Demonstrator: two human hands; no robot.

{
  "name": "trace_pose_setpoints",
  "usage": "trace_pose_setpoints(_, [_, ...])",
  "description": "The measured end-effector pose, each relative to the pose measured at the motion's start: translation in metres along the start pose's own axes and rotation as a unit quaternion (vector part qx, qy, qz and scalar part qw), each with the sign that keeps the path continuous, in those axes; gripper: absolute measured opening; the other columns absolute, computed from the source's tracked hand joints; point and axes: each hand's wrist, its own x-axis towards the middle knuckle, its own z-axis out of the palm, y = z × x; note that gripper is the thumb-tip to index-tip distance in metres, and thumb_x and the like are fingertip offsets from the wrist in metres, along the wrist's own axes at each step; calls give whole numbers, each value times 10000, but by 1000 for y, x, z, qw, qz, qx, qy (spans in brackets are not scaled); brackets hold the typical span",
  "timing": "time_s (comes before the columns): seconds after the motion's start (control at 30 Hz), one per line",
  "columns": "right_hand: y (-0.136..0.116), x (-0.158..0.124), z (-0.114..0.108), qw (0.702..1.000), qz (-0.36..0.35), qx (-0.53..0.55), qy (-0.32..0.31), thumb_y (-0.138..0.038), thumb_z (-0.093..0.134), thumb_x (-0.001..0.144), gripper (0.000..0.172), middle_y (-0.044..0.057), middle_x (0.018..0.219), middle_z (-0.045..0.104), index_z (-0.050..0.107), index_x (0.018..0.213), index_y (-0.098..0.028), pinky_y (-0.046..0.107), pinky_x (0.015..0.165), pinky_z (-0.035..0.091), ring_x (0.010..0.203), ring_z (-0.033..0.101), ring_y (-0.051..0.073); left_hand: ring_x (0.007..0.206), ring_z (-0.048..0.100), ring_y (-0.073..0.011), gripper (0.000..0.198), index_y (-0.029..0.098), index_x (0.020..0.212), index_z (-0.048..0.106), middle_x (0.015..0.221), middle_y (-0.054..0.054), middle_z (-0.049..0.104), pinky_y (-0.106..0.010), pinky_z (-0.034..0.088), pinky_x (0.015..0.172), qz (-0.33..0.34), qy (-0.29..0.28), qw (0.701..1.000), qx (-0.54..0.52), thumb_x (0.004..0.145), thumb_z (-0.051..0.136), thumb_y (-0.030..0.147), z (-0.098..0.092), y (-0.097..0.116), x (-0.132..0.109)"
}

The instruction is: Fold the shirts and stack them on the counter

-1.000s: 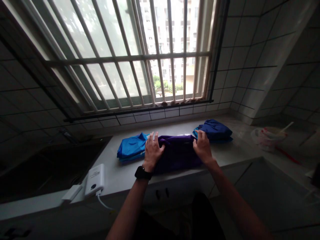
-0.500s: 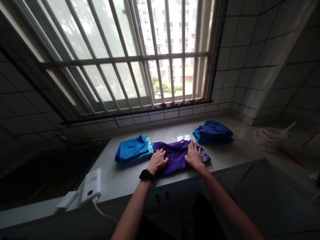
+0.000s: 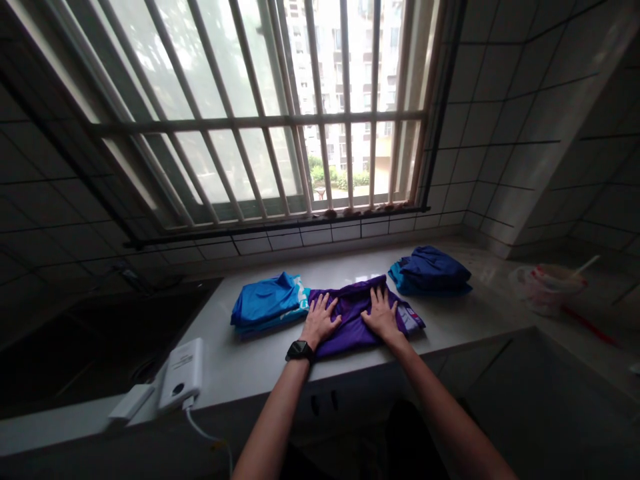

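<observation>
A purple garment (image 3: 350,328), folded over on itself, lies on the pale countertop (image 3: 225,360). My left hand (image 3: 321,321) rests flat on its left part, fingers spread, a dark watch on the wrist. On the right part lies my right hand (image 3: 382,316), palm down with the fingers apart. White and pink trim shows at the garment's right end. Touching or nearly touching its left end is a folded blue garment stack (image 3: 270,303) with white lettering. A dark blue folded bundle (image 3: 431,270) with lighter blue beneath sits behind and to the right.
At the left are a white power bank (image 3: 183,373) with a cable, a small white block (image 3: 131,403) and a dark sink (image 3: 100,333). A plastic-wrapped tub (image 3: 547,287) with a stick stands far right. A barred window rises behind the counter.
Both hands have flattened, with fingers more spread on the purple garment. The right hand has shifted slightly left on it. The view has moved a little.
</observation>
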Motion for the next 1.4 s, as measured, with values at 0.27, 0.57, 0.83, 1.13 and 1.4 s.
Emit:
trace_pose_setpoints(0.27, [-20,-34,-2,998,22,2,-56,-346,435,949,573,161,1605,394,494,1499,-197,649,1112,327,1442,371,380,1475,398,-319,519,202,1463,548,1594,-150,440,-491,330,1199,-31,-29,999,6,981,494,386,-8,11,-13])
trace_pose_setpoints(0.57, [-18,1,1,986,-167,-1,-31,-127,548,811,540,189,1480,529,590,1349,-131,494,1123,374,1366,462,324,1338,502,-384,629,202,1433,589,1474,-188,552,-535,407,1092,-79,-78,993,36,942,524,590,-39,41,-66])
trace_pose_setpoints(0.83, [-32,-15,-18,967,-249,55,-23,-30,532,720,742,171,1570,451,525,1458,-109,465,1175,347,1446,415,298,1194,595,-341,607,165,1274,701,1284,-183,659,-462,461,990,-136,-66,987,46,956,464,624,-63,60,-96])
trace_pose_setpoints(1.13, [31,-94,17,962,-254,92,-36,-169,475,916,553,93,1555,494,554,1462,-195,483,1185,378,1471,408,275,1293,542,-369,589,173,1370,618,1414,-192,584,-507,457,1027,-88,16,995,36,877,641,494,-62,58,-135])
trace_pose_setpoints(1.4, [33,-87,9,955,-273,78,-88,-172,487,904,611,108,1605,404,488,1515,-176,534,1219,325,1518,312,298,1306,555,-314,457,207,1271,668,1330,-145,668,-521,381,1122,-24,-2,999,23,1004,445,503,-66,19,-80])
